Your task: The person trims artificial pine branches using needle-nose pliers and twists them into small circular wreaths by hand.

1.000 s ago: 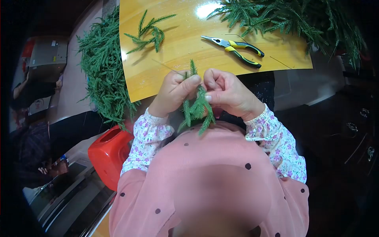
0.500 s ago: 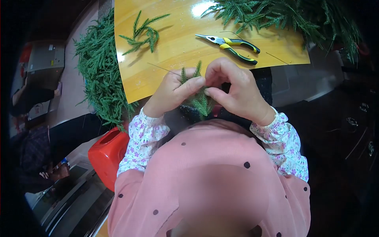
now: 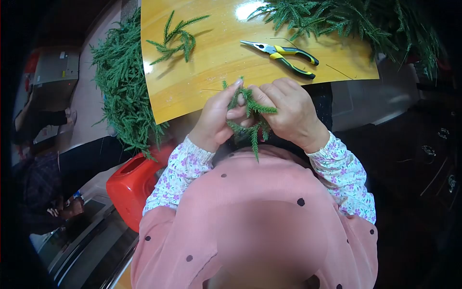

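Between my two hands, just off the table's near edge, is a small green artificial pine sprig [image 3: 255,107] with several short twigs. My left hand [image 3: 219,113] is closed on its left side, the thumb pointing up along it. My right hand [image 3: 292,111] grips the other side with curled fingers, and one twig tip lies across its thumb. A thin wire stem sticks out left of my left hand. Beyond my hands, long-nose pliers [image 3: 281,57] with yellow and black handles lie on the table, jaws slightly apart. Another pine sprig [image 3: 177,39] rests at the table's left.
The yellow wooden table [image 3: 216,62] ends just ahead of my body. Heaped pine greenery [image 3: 122,86] hangs at its left, and more branches [image 3: 332,19] cover the back right. A red plastic stool [image 3: 132,185] stands at my left. Another person [image 3: 48,188] is at far left.
The sprig has been turned, so its twigs now spread right and down. My right hand has rolled over with its back showing, and the wire at the left shows shorter.
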`<state>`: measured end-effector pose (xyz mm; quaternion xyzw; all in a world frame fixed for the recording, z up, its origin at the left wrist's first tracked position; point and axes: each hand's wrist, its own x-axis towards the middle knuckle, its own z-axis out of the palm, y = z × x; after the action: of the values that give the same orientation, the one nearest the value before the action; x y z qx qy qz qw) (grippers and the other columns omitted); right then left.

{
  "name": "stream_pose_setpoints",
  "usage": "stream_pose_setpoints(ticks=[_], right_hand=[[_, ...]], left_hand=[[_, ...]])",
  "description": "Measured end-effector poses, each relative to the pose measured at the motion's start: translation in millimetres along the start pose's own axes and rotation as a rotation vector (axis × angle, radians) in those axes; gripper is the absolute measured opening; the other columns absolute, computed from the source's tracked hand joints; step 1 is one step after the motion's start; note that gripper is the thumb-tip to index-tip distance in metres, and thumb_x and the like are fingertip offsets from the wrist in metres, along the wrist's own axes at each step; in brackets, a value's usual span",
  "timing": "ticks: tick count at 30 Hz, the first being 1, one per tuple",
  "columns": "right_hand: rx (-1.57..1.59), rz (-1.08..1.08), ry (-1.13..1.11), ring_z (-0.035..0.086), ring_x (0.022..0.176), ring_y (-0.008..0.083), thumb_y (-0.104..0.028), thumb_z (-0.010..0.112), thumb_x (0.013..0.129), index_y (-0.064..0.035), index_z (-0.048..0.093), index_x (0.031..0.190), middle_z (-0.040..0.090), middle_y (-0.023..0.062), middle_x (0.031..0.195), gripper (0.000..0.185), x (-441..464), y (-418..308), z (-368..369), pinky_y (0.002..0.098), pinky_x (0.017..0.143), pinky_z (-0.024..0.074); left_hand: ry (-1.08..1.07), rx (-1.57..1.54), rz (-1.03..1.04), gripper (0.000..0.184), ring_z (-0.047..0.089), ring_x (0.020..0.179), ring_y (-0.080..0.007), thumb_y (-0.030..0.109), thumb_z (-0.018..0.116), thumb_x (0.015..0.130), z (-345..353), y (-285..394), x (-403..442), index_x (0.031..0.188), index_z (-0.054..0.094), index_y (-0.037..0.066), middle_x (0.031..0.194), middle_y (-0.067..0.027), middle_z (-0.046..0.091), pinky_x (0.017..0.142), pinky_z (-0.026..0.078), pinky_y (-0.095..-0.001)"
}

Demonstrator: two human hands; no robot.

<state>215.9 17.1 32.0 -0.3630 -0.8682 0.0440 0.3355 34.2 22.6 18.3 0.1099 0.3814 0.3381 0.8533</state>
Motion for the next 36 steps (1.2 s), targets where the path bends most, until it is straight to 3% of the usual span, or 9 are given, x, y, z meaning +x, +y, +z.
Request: stream_pose_setpoints(ticks=[9, 12, 15, 17, 20, 23, 27, 29, 36], right_hand=[[-0.022, -0.028, -0.050, 0.057, 0.069, 0.0258, -0.012, 0.062, 0.071, 0.0015, 0.058, 0.096, 0.056, 0.0094, 0.080, 0.028, 1, 1, 0, 0.0370, 0.064, 0.0470], [0.036, 0.053, 0.024, 0.057, 0.065, 0.0258, -0.012, 0.063, 0.074, -0.0016, 0.059, 0.085, 0.055, 0.0086, 0.075, 0.016, 1, -2, 2, 0.0369, 0.059, 0.0459], [0.194, 0.285, 0.124, 0.058, 0.060, 0.0281, -0.013, 0.063, 0.078, -0.0041, 0.060, 0.074, 0.054, 0.0085, 0.066, 0.011, 4, -9, 7, 0.0374, 0.053, 0.0443], [0.374, 0.528, 0.105, 0.058, 0.058, 0.0322, -0.011, 0.063, 0.080, -0.0026, 0.059, 0.070, 0.055, 0.0109, 0.062, 0.014, 9, -12, 7, 0.0386, 0.051, 0.0444], [0.795, 0.793, -0.016, 0.056, 0.050, 0.0202, -0.014, 0.060, 0.085, 0.0014, 0.058, 0.067, 0.054, 0.0109, 0.055, 0.024, 7, -9, 10, 0.0347, 0.050, 0.0428], [1.022, 0.914, -0.109, 0.050, 0.050, 0.0115, -0.017, 0.059, 0.090, 0.0020, 0.059, 0.070, 0.051, 0.0067, 0.053, 0.027, -2, -7, 16, 0.0311, 0.049, 0.0413], [1.114, 1.035, -0.205, 0.049, 0.053, 0.0088, -0.019, 0.057, 0.093, 0.0017, 0.061, 0.079, 0.049, 0.0028, 0.054, 0.025, -5, -7, 8, 0.0275, 0.050, 0.0404], [1.061, 0.945, -0.139, 0.053, 0.057, 0.0110, -0.018, 0.061, 0.090, 0.0014, 0.061, 0.082, 0.053, 0.0053, 0.060, 0.021, -5, -10, 8, 0.0290, 0.053, 0.0423], [0.431, 0.488, 0.002, 0.058, 0.071, 0.0282, -0.010, 0.069, 0.074, -0.0005, 0.056, 0.086, 0.054, 0.0129, 0.077, 0.020, -9, -20, 9, 0.0375, 0.064, 0.0462]], left_hand=[[-0.066, 0.087, 0.056, 0.038, 0.030, 0.043, -0.0093, 0.037, 0.045, 0.100, 5, 0, -3, 0.069, 0.043, 0.015, 0.052, 0.0057, 0.034, 0.045, 0.031, -0.0257], [0.102, 0.339, 0.123, 0.039, 0.034, 0.044, -0.0096, 0.035, 0.045, 0.100, 19, 2, -10, 0.069, 0.046, 0.012, 0.054, 0.0048, 0.037, 0.045, 0.030, -0.0262], [0.210, 0.773, 0.434, 0.042, 0.040, 0.047, -0.0100, 0.034, 0.043, 0.102, 23, -5, -10, 0.071, 0.051, 0.007, 0.056, 0.0039, 0.041, 0.045, 0.031, -0.0289], [0.208, 1.105, 0.792, 0.035, 0.046, 0.048, -0.0195, 0.027, 0.051, 0.098, 14, -10, -7, 0.071, 0.054, 0.004, 0.057, -0.0041, 0.048, 0.046, 0.035, -0.0341], [0.137, 1.573, 1.201, 0.024, 0.052, 0.054, -0.0321, 0.018, 0.065, 0.088, 11, -2, -8, 0.069, 0.057, 0.005, 0.062, -0.0140, 0.053, 0.050, 0.040, -0.0379], [0.024, 1.621, 1.207, 0.022, 0.053, 0.054, -0.0305, 0.018, 0.066, 0.086, 4, 1, -8, 0.071, 0.058, 0.005, 0.061, -0.0134, 0.052, 0.050, 0.041, -0.0364], [0.004, 1.239, 0.876, 0.022, 0.053, 0.052, -0.0170, 0.017, 0.064, 0.089, -6, -5, -6, 0.073, 0.059, 0.003, 0.060, -0.0064, 0.055, 0.050, 0.041, -0.0290], [0.058, 0.957, 0.665, 0.023, 0.051, 0.053, -0.0099, 0.017, 0.062, 0.092, -3, -10, -12, 0.075, 0.060, 0.002, 0.061, -0.0026, 0.056, 0.051, 0.040, -0.0253], [0.220, 0.728, 0.782, 0.016, 0.053, 0.062, -0.0064, 0.012, 0.065, 0.090, 7, -6, -6, 0.079, 0.061, 0.002, 0.075, -0.0018, 0.059, 0.052, 0.040, -0.0207]])
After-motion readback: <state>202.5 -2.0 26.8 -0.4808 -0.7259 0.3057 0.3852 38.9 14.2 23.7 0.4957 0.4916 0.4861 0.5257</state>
